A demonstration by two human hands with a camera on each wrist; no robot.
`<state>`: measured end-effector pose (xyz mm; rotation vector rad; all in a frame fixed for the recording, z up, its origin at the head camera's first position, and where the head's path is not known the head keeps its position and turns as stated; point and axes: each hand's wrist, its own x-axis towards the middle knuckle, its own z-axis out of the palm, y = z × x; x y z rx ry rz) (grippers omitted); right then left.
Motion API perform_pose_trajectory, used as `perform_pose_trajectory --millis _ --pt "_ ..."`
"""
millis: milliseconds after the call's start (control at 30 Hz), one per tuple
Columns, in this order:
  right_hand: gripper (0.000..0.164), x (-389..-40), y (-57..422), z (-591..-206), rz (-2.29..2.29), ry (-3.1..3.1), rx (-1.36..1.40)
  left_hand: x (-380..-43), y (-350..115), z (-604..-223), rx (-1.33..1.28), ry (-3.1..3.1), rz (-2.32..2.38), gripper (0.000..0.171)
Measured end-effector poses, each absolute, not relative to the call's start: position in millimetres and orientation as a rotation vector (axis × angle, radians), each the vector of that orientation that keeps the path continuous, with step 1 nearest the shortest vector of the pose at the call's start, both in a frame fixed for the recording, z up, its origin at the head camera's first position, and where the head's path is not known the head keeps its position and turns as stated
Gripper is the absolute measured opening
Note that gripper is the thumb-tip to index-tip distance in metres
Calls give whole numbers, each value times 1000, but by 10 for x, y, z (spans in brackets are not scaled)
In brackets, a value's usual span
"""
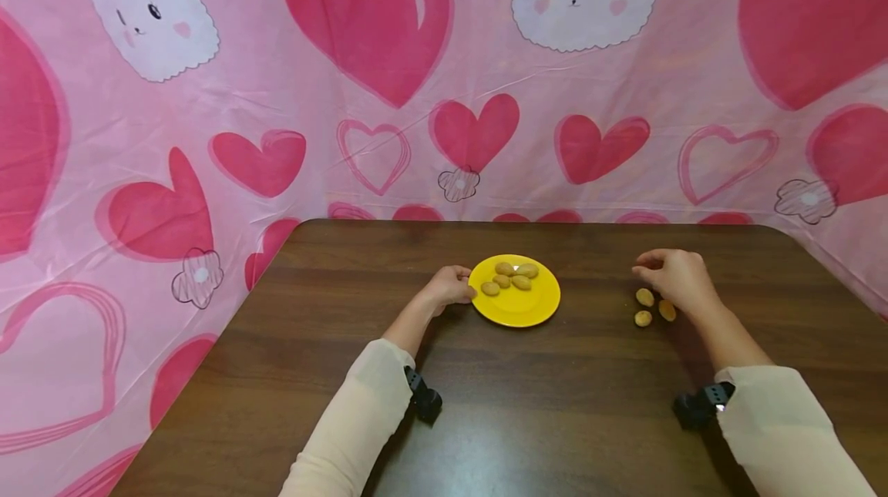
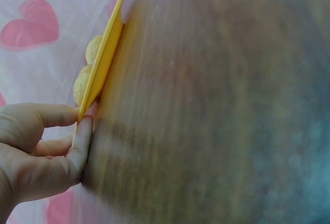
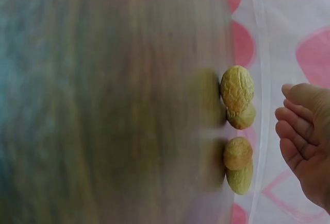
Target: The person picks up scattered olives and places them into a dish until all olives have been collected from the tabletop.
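Left fingers [image 2: 58, 115] pinch yellow plate [image 1: 520, 313]

Right fingers [image 3: 290, 131], loosely curled and empty, hang above wrinkled ovals [image 3: 237, 86]; more lie on the plate, beside the left fingers. Probably light, firm, apt to roll: pinch their sides.
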<state>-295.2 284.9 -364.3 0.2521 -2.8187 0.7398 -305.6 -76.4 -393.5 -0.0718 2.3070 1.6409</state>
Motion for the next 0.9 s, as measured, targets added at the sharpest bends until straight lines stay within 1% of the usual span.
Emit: perform_pose_trajectory --millis 467,900 --pt "33 -2949 3108 -3732 676 -2805 104 -3035 -775 -3919 -74 2306 1638 46" --pt "38 -2935 3230 -3732 691 -2962 4 -3035 -779 -3919 -64 2312 1633 44"
